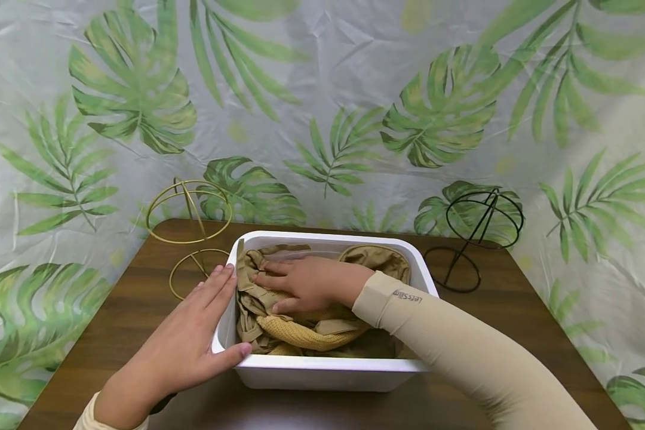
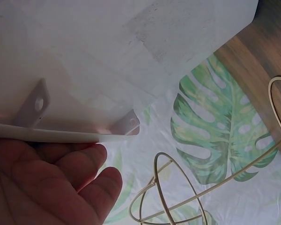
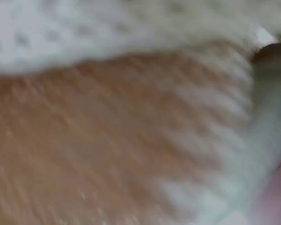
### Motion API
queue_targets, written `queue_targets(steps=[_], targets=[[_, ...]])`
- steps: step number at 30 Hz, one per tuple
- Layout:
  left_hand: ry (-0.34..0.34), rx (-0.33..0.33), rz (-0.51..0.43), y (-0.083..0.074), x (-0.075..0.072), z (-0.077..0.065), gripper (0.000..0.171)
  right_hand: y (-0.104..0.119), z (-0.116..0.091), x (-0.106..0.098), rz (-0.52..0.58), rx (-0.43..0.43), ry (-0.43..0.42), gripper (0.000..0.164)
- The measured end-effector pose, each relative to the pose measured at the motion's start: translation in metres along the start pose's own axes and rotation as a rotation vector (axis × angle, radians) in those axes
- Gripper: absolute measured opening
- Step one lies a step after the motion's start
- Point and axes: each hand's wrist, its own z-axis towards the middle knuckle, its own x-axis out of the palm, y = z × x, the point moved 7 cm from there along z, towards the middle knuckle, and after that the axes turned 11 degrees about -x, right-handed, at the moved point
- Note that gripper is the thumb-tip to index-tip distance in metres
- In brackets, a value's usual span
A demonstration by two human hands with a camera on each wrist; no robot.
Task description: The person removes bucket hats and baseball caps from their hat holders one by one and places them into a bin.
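Observation:
A white plastic tub (image 1: 322, 362) stands on the table, filled with tan and khaki cloth items (image 1: 258, 292), among them a mustard knitted piece (image 1: 309, 335). My right hand (image 1: 314, 283) reaches into the tub from the right and lies palm down on the cloth, fingers spread. Along the tub's left rim rests my left hand (image 1: 193, 334), its fingers straight and its thumb at the front corner. From below, the left wrist view shows the left hand's fingers (image 2: 79, 164) against the rim. Close-up blur fills the right wrist view, so its contents are hard to tell.
Behind the tub on the left stands a gold wire stand (image 1: 189, 210); a black wire stand (image 1: 473, 239) is at the right. Both are on the dark wooden table (image 1: 521, 334). A leaf-patterned sheet (image 1: 344, 71) hangs behind and around the table.

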Motion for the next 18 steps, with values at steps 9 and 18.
queue_targets(steps=[9, 18], targets=[[0.004, 0.000, 0.002, -0.002, 0.000, 0.000, 0.094, -0.006, -0.062, -0.047, 0.109, 0.043, -0.167, 0.073], [-0.004, 0.010, 0.010, -0.003, -0.002, 0.000, 0.093, -0.024, -0.147, -0.064, 0.280, 0.169, -0.323, 0.073]])
